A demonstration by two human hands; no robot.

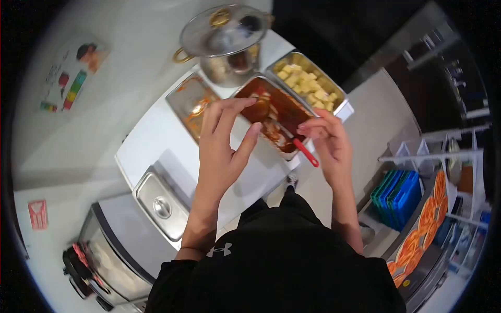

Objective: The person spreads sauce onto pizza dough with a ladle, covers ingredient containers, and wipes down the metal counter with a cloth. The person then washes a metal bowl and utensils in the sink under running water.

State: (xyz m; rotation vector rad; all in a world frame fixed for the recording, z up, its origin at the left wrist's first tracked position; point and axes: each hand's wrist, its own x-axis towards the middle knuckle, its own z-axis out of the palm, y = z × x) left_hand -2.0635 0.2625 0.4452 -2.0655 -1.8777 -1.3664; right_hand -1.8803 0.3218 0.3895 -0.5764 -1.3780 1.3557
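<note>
My left hand [223, 138] is raised over the near edge of a metal pan of red sauce [292, 107], thumb and fingers apart, with nothing in it. On the pan's other side hovers my right hand [331, 142], its fingers loosely curved and apart, also holding nothing. Between the hands lies a utensil with a red handle [308, 153]; the handle sticks out over the pan's corner, and its head is in the sauce, too unclear to name. Sauce smears the pan's inner walls.
A metal pan of pale yellow chunks [305, 81] stands beside the sauce pan. Left are a sauce-stained metal pan [182, 99] and a steel lid [162, 207]. Behind stands a pot with a glass lid [224, 31]. Blue and green containers [396, 195] sit at right.
</note>
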